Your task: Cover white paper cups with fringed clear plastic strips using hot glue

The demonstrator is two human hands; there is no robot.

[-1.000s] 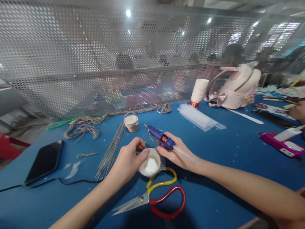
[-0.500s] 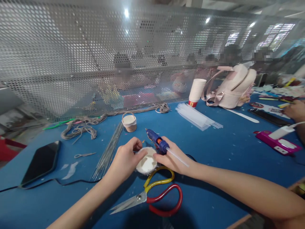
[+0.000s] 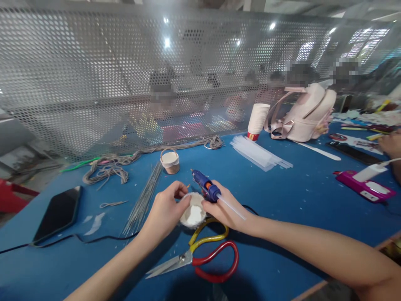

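The perforated grey metal screen is showing a dull sheen, while the matt blue tabletop is looking smooth and the flat black phone is carrying a glossy dark face. The open scissors with yellow and red handles are baring bright metal blades, their handle coating shining like smooth plastic. The stacked white cups are appearing as matt paper, and the magenta power strip is gleaming like hard plastic.
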